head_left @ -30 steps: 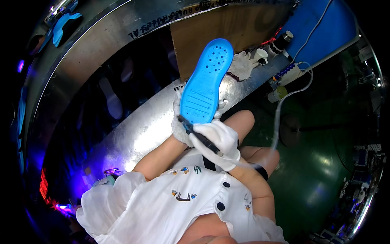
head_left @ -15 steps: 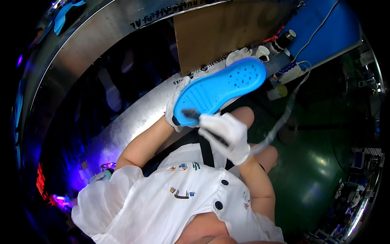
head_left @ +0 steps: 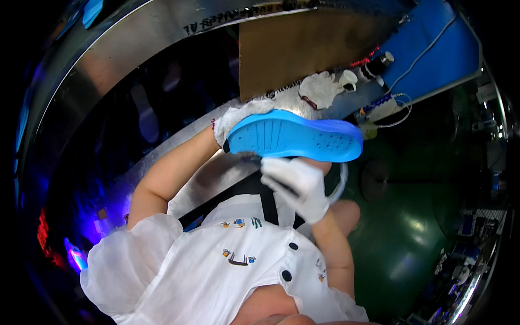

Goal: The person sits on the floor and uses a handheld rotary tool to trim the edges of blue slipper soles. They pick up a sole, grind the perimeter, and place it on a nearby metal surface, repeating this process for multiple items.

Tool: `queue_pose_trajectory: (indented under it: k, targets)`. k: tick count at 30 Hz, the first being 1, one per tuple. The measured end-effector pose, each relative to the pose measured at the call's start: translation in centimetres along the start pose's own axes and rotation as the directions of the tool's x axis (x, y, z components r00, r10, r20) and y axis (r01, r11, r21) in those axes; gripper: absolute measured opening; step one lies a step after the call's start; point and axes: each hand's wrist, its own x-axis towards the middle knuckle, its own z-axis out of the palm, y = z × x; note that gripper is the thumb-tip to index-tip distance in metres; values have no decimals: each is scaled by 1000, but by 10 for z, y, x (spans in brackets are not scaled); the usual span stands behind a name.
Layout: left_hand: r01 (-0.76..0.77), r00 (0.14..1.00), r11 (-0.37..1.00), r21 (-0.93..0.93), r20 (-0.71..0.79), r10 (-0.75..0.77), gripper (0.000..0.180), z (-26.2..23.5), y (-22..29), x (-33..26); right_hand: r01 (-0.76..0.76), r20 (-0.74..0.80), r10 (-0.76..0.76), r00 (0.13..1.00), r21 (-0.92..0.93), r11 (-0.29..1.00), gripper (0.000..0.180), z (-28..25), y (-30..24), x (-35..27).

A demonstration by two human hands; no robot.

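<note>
A bright blue shoe sole (head_left: 292, 135) is held above my lap, its ribbed and dimpled face toward me. My left hand (head_left: 238, 122), in a white glove, grips its left end along the upper edge. Below the sole is my gloved right hand (head_left: 303, 187), blurred by motion, with its fingers closed round a slim black-handled brush. The dark brush tip (head_left: 248, 155) shows blurred at the sole's lower left edge; whether it touches is hard to tell. A pale hose (head_left: 341, 183) curves behind my right hand.
Beyond the sole, a metal ledge (head_left: 290, 100) carries a loose white glove (head_left: 320, 90), a white cup (head_left: 348, 80) and a dark bottle (head_left: 377, 65). A cardboard sheet (head_left: 303, 49) stands behind. At far right is a blue-topped table (head_left: 433, 57) with a cable. More soles lie in the dark machine at left.
The sole has swung from a slant to nearly level, its right end lowered and tipped. The brush tip has moved off the sole's face to its lower edge. My left hand is slightly higher.
</note>
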Motion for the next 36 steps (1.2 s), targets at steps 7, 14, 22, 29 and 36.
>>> queue_pose_trajectory:
  k: [7, 14, 22, 29, 36]
  targets:
    - [235, 970, 965, 112, -91, -226, 55, 54, 51, -7, -70, -98, 70, 993, 5, 998, 23, -16, 4, -6]
    - [218, 970, 966, 142, 77, -231, 56, 53, 73, -16, -50, -103, 44, 994, -55, 997, 26, -35, -2, 10]
    - [169, 985, 963, 208, -65, -159, 56, 57, 88, -22, 85, -111, -114, 987, -234, 968, 31, -45, -5, 12]
    - [222, 971, 967, 125, -115, -208, 43, 75, 111, -38, 47, -168, -82, 982, -199, 979, 26, -60, -8, 12]
    - [263, 962, 965, 16, -78, -261, 50, 59, 105, -51, 135, -126, -166, 978, -221, 966, 30, -67, -15, 15]
